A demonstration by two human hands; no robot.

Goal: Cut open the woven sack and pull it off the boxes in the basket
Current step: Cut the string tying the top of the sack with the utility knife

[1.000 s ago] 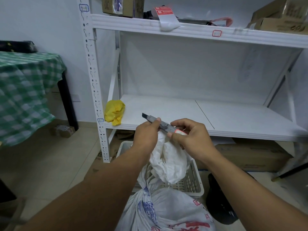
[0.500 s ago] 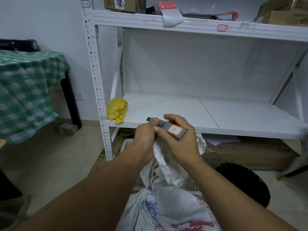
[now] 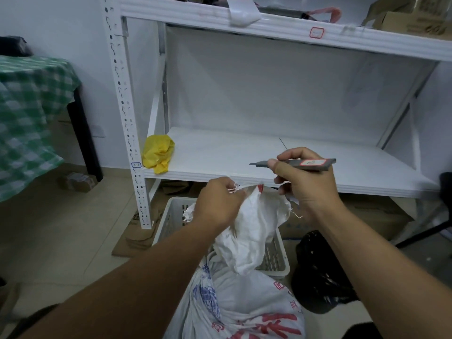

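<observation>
A white woven sack (image 3: 254,297) with red and blue print fills the white plastic basket (image 3: 171,216) on the floor. Its tied-off neck sticks up. My left hand (image 3: 217,204) pinches the frayed top edge of the neck, pulling it up. My right hand (image 3: 305,184) grips a grey utility knife (image 3: 308,164) level above the sack, its short blade pointing left; its lower fingers touch the sack's edge. The boxes are hidden inside the sack.
A white metal shelf unit (image 3: 269,165) stands right behind the basket, with a yellow bag (image 3: 157,152) on its shelf. A black bag (image 3: 320,272) lies right of the basket. A table with a green checked cloth (image 3: 29,113) stands left. Cardboard lies under the shelf.
My hands came apart. The right hand took the knife to the right and turned it level, with the blade tip now out. The left hand shifted onto the sack's top edge.
</observation>
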